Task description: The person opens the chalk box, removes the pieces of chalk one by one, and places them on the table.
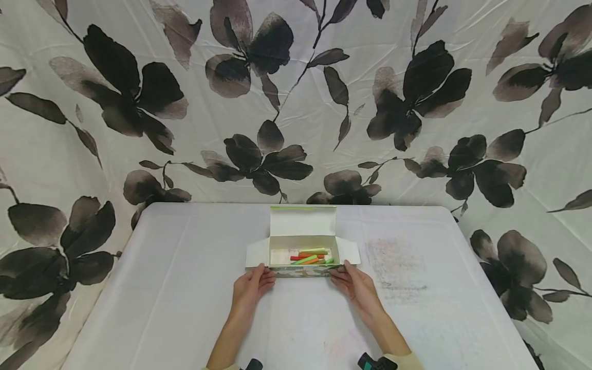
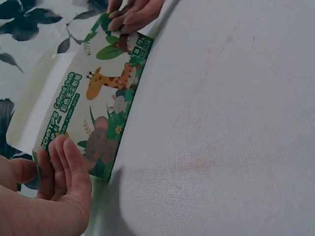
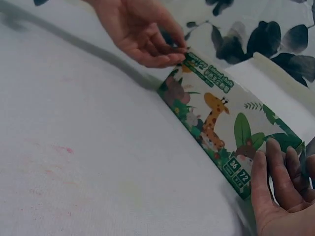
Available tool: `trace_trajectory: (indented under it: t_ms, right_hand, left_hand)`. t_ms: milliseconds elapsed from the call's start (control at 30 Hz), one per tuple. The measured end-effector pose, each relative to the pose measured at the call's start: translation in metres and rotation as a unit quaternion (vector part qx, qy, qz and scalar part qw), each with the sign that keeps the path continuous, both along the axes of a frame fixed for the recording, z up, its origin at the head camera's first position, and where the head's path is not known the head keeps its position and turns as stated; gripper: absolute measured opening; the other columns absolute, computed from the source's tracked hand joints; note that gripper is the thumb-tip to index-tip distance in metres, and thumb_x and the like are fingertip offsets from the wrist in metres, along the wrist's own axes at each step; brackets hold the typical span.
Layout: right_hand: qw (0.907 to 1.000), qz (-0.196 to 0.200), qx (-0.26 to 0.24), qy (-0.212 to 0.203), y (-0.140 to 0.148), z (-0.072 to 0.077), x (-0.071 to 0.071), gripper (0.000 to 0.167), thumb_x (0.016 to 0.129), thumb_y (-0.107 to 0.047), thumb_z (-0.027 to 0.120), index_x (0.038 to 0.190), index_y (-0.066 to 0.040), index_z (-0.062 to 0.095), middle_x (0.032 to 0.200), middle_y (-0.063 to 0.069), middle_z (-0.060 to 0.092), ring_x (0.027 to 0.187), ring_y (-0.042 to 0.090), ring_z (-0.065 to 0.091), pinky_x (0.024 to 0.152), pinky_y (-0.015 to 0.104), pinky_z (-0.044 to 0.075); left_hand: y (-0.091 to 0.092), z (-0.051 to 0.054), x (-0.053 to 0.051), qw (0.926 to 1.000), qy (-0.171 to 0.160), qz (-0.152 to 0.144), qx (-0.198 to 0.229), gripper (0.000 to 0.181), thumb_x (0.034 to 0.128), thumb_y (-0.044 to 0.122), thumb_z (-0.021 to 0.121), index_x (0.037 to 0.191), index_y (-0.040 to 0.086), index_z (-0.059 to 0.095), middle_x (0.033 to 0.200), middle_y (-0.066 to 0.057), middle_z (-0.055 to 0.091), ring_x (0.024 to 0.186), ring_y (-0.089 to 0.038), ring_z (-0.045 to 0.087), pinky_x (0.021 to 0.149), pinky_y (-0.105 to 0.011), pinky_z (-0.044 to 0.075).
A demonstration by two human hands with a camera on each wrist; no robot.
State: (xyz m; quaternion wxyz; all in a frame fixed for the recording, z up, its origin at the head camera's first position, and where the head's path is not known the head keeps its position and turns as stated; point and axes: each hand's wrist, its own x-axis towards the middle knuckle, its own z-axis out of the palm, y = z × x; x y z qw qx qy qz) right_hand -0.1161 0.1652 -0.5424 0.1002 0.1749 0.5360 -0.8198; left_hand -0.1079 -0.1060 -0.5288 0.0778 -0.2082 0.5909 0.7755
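While its lid (image 1: 302, 222) leans back, the cardboard box (image 2: 109, 101) sits toward the far middle of the table (image 1: 185, 293), with several coloured sticks (image 1: 309, 260) lying loose inside. The left hand (image 1: 252, 289) pinches the near left corner, fingers bent against the printed front; the right hand (image 1: 357, 289) pinches the near right corner likewise. It should prove light, smooth and easily dented, so its stiffer corners look the best places to hold.

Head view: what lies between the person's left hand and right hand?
Between the left hand and right hand, the head view shows an open, rectangular white-and-green cardboard box with red, orange, yellow and green sticks inside.
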Motion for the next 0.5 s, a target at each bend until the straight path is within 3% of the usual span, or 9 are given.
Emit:
trace_trajectory:
  t_ms: [267,500]
  right_hand:
    - [0.9978,0.026,0.051,0.032,0.003,0.006,0.005,0.045,0.108,-0.035,0.055,0.11,0.009,0.063,0.109,0.018,0.072,0.104,0.022,0.072,0.097,0.037,0.058]
    - [0.989,0.056,0.125,0.055,0.005,0.017,0.008,0.051,0.105,-0.04,0.059,0.115,0.01,0.064,0.11,0.018,0.072,0.102,0.023,0.072,0.092,0.034,0.06]
  left_hand:
    - [0.01,0.005,0.003,0.9994,0.008,0.013,-0.032,0.046,0.1035,0.034,0.065,0.108,-0.012,0.066,0.094,-0.015,0.073,0.079,-0.014,0.071,0.075,-0.025,0.062]
    - [0.022,0.01,0.001,0.9993,0.003,-0.01,-0.036,0.047,0.1026,0.033,0.066,0.108,-0.013,0.07,0.092,-0.016,0.076,0.071,-0.011,0.071,0.069,-0.024,0.062]
